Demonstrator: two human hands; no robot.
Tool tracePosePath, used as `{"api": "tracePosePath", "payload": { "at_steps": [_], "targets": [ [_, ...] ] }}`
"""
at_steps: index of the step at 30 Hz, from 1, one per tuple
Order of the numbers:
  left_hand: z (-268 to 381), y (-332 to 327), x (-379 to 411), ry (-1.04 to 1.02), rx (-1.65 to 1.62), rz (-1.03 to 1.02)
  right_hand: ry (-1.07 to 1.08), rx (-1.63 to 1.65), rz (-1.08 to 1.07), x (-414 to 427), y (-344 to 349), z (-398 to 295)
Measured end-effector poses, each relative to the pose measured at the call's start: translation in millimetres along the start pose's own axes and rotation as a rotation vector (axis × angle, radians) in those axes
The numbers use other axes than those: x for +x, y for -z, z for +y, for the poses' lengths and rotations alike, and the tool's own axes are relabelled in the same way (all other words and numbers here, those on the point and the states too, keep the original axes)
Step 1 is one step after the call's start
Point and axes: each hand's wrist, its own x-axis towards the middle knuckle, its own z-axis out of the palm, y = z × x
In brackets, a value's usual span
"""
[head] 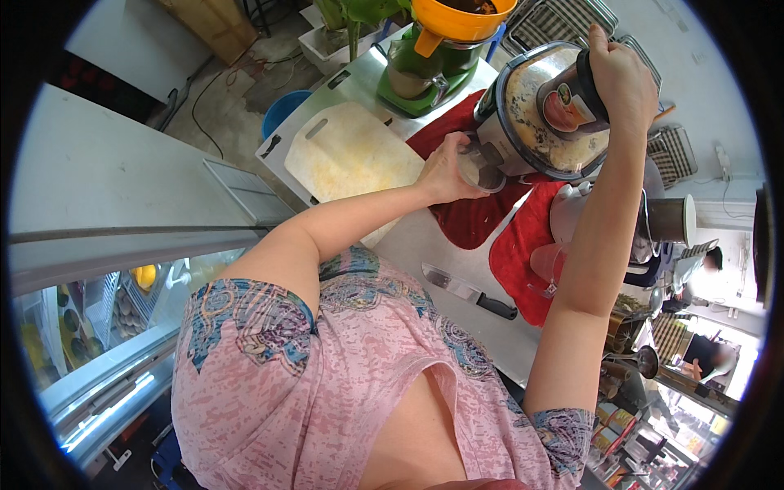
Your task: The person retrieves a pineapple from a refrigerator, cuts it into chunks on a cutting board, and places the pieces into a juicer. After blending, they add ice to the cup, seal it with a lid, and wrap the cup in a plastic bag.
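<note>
My left hand (444, 171) grips a clear plastic cup (490, 177), tilted under the dark spout of an electric juice extractor (493, 138). Some pale liquid seems to be in the cup. The extractor's clear lid (520, 116) is spattered with yellowish pulp. From the lid rises a wide feed chute (566, 101) with a black-topped food pusher, and my right hand (625, 79) is closed over that top. A red cloth (465, 223) lies beneath the machine. Left of it is a stained white cutting board (349, 150); a knife with a black handle (497, 306) lies nearer my body.
Behind the board, a jug (413, 70) stands on a green appliance, near an orange funnel-like container (459, 21). To the right are a second red cloth (517, 269), a pink cup (548, 260) and a white appliance (566, 214). A glass-fronted fridge is at left; two people are far right.
</note>
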Motion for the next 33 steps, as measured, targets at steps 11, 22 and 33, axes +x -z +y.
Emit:
{"api": "tracePosePath", "payload": {
  "at_steps": [11,22,33],
  "targets": [
    [3,3,-4,0.048,-0.015,0.0,-0.019,0.014,-0.028,0,-2,3],
    [8,4,-4,0.067,-0.002,0.009,-0.024,-0.007,-0.004,-4,2,-1],
    [7,3,-5,0.059,-0.01,-0.002,-0.031,-0.038,-0.002,-11,6,-4]
  ]
}}
